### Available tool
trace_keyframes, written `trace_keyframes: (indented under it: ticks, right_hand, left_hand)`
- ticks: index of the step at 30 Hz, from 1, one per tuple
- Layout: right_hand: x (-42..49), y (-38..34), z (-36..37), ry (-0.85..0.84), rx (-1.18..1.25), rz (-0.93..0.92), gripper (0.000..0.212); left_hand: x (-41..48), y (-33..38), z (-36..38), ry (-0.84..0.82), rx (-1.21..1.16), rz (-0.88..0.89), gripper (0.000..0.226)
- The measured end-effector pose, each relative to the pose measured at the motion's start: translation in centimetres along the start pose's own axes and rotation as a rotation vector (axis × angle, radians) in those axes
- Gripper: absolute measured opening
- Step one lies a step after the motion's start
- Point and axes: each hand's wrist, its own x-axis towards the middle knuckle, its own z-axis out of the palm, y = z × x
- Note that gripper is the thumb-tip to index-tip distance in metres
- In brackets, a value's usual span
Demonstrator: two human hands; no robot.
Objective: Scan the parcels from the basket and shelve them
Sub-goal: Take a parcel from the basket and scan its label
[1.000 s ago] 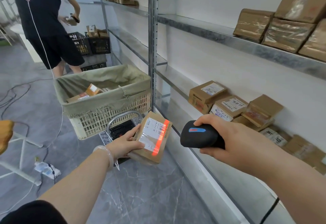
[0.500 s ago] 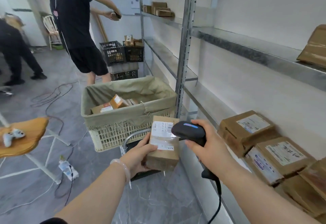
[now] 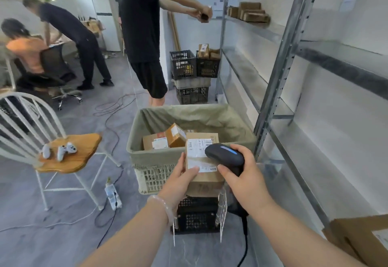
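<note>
Left hand [image 3: 182,179] grasps parcel [image 3: 204,175] by its left edge, above basket [image 3: 190,155] near rim; right hand [image 3: 243,175] clenches scanner [image 3: 224,157] against the label; shelf upright [image 3: 279,77] close right; open floor [image 3: 69,231] left.

The white label [image 3: 196,155] on the held parcel [image 3: 206,182] shows a barcode [image 3: 207,142] and small printed digits too blurred to read.

Shelf [image 3: 327,157] open; upright [image 3: 279,81] intrudes
</note>
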Motion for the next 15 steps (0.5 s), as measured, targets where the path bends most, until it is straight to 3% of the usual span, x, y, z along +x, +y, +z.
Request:
trace_keyframes:
  ticks: [6,10,15]
  right_hand:
    - [8.6,-0.5,7.2,-0.082,0.0,-0.001,0.057]
    - [14.4,-0.7,13.4,-0.11,0.023,0.05,0.055]
    - [19.8,-1.0,20.4,-0.1,0.017,0.085,0.052]
  left_hand:
    - [7.4,3.0,-5.5,0.105,-0.028,0.066,0.081]
    - [12.9,5.2,-11.3,0.155,0.007,0.017,0.074]
    - [19.1,7.7,-17.9,0.221,0.033,-0.055,0.083]
